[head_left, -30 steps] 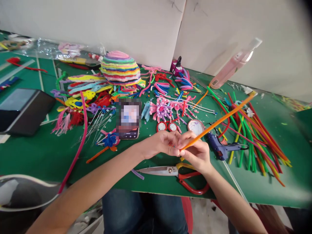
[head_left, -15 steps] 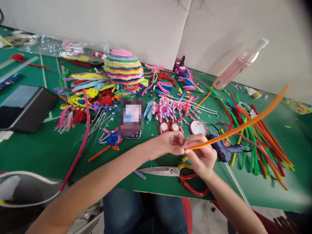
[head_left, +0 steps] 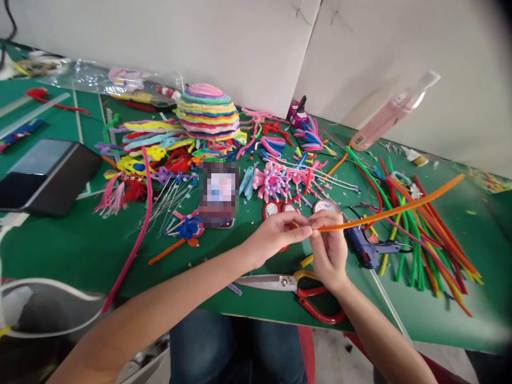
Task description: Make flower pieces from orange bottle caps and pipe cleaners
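An orange pipe cleaner is pinched near its left end between my two hands, above the green table. My left hand closes thumb and fingers on that end, and my right hand grips it just beside, fingertips almost touching. From there the pipe cleaner stretches up to the right, its far end free. What lies exactly between the fingertips is hidden. Below the hands rest scissors with red and yellow handles. A blue glue gun lies right of my right hand.
Loose pipe cleaners lie in a heap at the right. A striped dome, a phone and pink flowers lie behind my hands. A pink bottle leans by the wall. A magenta pipe cleaner rises at the left.
Both hands have moved up slightly, still holding the orange pipe cleaner. Its free end has dipped lower and to the left. The view has shifted a little.
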Available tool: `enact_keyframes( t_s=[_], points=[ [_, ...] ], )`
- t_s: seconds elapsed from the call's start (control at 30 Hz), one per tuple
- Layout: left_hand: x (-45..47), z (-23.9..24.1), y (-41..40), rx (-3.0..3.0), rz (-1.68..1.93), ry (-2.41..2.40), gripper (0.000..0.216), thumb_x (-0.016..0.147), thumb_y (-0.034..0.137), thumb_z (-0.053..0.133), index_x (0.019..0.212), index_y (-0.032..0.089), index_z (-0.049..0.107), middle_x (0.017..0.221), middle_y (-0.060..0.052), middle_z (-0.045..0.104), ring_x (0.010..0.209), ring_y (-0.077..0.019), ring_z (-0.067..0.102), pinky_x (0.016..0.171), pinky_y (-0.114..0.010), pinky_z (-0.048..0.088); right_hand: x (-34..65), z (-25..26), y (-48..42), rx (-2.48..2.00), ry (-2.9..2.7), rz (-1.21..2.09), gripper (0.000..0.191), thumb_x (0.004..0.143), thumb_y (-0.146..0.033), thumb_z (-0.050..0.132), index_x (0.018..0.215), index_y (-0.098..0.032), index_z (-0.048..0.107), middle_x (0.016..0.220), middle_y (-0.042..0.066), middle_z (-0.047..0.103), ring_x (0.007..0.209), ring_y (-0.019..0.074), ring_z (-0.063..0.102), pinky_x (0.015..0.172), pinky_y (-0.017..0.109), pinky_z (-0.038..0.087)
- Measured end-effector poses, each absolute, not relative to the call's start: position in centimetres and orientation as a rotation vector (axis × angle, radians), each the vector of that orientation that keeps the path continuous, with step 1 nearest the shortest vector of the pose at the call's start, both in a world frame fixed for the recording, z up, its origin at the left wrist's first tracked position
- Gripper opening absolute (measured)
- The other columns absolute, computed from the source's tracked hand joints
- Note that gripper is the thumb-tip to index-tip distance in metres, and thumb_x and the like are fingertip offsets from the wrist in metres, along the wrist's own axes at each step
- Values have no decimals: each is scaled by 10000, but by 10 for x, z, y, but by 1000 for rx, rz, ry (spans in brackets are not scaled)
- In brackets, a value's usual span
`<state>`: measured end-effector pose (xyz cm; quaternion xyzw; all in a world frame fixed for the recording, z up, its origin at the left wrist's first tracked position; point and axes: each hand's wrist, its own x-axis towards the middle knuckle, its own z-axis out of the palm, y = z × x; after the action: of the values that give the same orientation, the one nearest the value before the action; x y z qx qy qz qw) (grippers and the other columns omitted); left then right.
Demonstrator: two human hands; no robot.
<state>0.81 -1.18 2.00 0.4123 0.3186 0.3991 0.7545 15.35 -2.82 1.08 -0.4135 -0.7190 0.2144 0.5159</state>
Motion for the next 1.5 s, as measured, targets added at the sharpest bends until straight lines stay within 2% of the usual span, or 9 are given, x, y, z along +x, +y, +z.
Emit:
enact_keyframes(
  t_s=[0.3, 0.5, 0.7, 1.5],
  points=[
    [11, 21, -17, 906, 1048, 709, 235, 678, 403, 746, 701, 179, 682, 661, 8, 540, 613, -92, 452, 550, -251, 337, 158, 11, -27, -930, -1593, 571, 149, 819, -154, 613, 907, -267, 657, 888, 15, 558, 872, 166, 565, 777, 350, 472],
    [10, 21, -16, 919, 1023, 765, 231, 712, 386, 704, 705, 162, 646, 644, 10, 528, 586, -85, 445, 514, -234, 317, 158, 11, -27, -898, -1585, 645, 202, 818, -152, 620, 937, -298, 696, 857, 7, 595, 828, 158, 579, 730, 327, 474],
    [9, 20, -15, 949, 1050, 774, 177, 722, 328, 663, 708, 159, 614, 651, 14, 529, 602, -83, 454, 530, -223, 337, 158, 11, -27, -902, -1574, 689, 223, 848, -148, 589, 971, -297, 700, 873, 16, 593, 844, 154, 569, 751, 323, 471],
    [9, 18, -14, 919, 1008, 792, 184, 696, 328, 659, 694, 154, 598, 617, 33, 517, 585, -69, 441, 538, -211, 344, 158, 14, -26, -943, -1594, 714, 185, 845, -141, 596, 911, -278, 700, 847, 6, 618, 828, 143, 577, 749, 299, 479]
  ],
)
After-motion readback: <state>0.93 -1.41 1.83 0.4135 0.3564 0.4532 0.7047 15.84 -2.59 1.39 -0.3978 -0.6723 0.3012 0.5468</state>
